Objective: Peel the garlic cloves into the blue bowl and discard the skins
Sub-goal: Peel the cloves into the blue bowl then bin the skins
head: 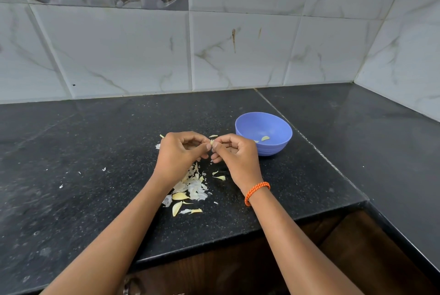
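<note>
Left hand: I am watching my left hand (179, 152) curling its fingers and pinching one end of a garlic clove (211, 143) with thumb and fingertips, held above the surface (95, 142).
Right hand: my right hand (234, 155) is meeting the left one fingertip to fingertip, its thumb and forefinger closing on the other end of the same clove; the remaining fingers are curling in under the palm.
Garlic clove: it is showing only as a small pale sliver between the two sets of fingertips; I cannot tell how much skin is still on it.
Blue bowl: the blue bowl (263, 133) is sitting upright on the surface just beyond and to the outer side of the right hand, close to it but not touching.
Peeled cloves: one peeled clove (265, 138) is lying on the bowl's floor, and a second pale piece (256, 141) is peeking out right behind the right hand's knuckles.
Skins: a heap of garlic skins (190, 187) is lying on the surface under and behind the left hand, running back beside the left wrist; a few loose flakes (220, 177) are lying between the two wrists.
Wristband: an orange braided wristband (257, 193) is circling the right wrist.
Wall: marbled tiles (238, 52) are rising behind the surface, beyond both hands.
</note>
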A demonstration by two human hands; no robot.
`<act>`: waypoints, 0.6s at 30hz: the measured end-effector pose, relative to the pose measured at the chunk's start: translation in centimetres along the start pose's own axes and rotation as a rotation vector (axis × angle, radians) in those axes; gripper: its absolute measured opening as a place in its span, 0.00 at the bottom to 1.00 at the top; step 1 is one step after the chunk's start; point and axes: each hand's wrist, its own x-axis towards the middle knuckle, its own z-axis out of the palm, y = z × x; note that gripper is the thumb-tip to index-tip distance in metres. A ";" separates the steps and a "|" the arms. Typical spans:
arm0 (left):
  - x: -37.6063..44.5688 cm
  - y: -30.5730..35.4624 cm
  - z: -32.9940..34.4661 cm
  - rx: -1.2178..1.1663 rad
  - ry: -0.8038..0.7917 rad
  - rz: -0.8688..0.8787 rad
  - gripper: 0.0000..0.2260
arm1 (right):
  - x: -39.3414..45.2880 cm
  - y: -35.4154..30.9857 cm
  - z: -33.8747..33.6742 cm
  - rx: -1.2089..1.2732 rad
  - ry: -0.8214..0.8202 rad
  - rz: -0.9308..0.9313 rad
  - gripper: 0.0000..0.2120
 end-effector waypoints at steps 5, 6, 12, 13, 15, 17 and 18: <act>-0.1 0.0 0.1 0.054 -0.006 0.020 0.03 | -0.1 -0.3 0.0 -0.064 0.019 -0.041 0.03; -0.1 0.1 0.1 0.048 -0.008 0.017 0.03 | -0.1 -0.3 0.1 -0.091 0.029 -0.063 0.04; -0.3 0.4 0.0 0.054 -0.026 0.043 0.03 | -0.2 0.0 0.3 -0.174 0.059 -0.123 0.03; -0.4 0.4 -0.1 0.068 -0.027 0.052 0.03 | -0.2 0.0 0.3 -0.173 0.059 -0.122 0.03; -0.5 0.6 -0.1 0.120 -0.031 0.091 0.04 | -0.2 0.0 0.3 -0.165 0.055 -0.099 0.03; -0.6 0.6 0.0 0.176 -0.032 0.136 0.05 | -0.1 0.0 0.3 -0.163 0.052 -0.067 0.03; -0.6 0.5 0.1 0.200 -0.031 0.157 0.05 | -0.1 -0.1 0.2 -0.165 0.050 -0.057 0.04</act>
